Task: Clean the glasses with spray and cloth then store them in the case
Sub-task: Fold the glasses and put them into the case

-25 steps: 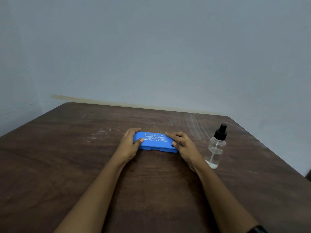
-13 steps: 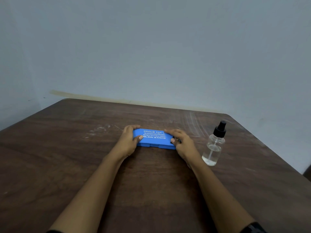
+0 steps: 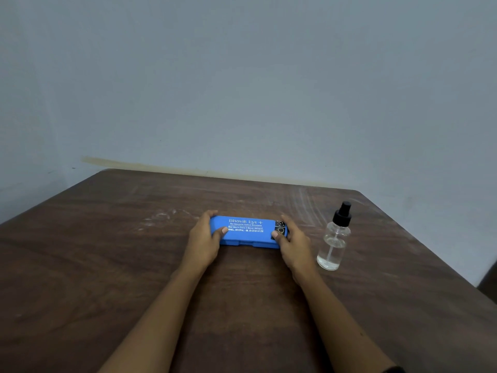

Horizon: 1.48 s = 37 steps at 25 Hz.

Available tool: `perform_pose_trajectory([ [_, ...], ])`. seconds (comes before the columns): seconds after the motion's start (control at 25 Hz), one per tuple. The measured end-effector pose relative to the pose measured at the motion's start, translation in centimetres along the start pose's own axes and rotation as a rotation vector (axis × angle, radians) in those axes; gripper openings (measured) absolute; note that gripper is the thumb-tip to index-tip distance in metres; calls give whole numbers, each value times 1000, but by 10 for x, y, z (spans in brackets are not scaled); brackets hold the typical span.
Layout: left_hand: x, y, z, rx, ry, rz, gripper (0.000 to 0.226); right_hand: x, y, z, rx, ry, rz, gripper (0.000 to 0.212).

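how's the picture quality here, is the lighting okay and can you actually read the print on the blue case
Head view: dim, flat light with a bluish cast and no glare; soft shadows under both forearms. Wide-angle bending bows the table edges. On the blue case the large line is readable, the smaller lines only partly. The spray bottle is sharp.

from my feed i see two bare forearms reaching out from the bottom edge, no sleeves on either. the left hand [image 3: 202, 243] and right hand [image 3: 293, 244] wear no rings or gloves that i can make out; the thumbnails look short and unpainted. a dark band [image 3: 393, 369] shows at the right wrist, mostly cut off by the frame.
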<state>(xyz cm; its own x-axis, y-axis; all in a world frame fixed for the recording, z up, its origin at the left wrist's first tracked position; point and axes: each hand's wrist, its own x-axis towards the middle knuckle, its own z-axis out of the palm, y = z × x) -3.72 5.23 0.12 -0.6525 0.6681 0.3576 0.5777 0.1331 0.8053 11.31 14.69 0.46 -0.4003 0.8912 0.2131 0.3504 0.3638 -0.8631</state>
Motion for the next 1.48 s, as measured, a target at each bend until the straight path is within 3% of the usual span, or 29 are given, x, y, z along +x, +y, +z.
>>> perform_pose_trajectory([
  [0.96,-39,9,-11,45,-82,36,50,-38,2,-16,29,-16,35,52],
  [1.16,-39,8,-6,69,-42,65,58,-44,-3,-13,-203,90,-145,41],
  [1.4,-37,8,0,491,133,396,58,-48,-8,0,-710,317,-538,43],
  [1.48,-32,7,3,608,211,459,57,-41,-7,3,-820,319,-606,45],
])
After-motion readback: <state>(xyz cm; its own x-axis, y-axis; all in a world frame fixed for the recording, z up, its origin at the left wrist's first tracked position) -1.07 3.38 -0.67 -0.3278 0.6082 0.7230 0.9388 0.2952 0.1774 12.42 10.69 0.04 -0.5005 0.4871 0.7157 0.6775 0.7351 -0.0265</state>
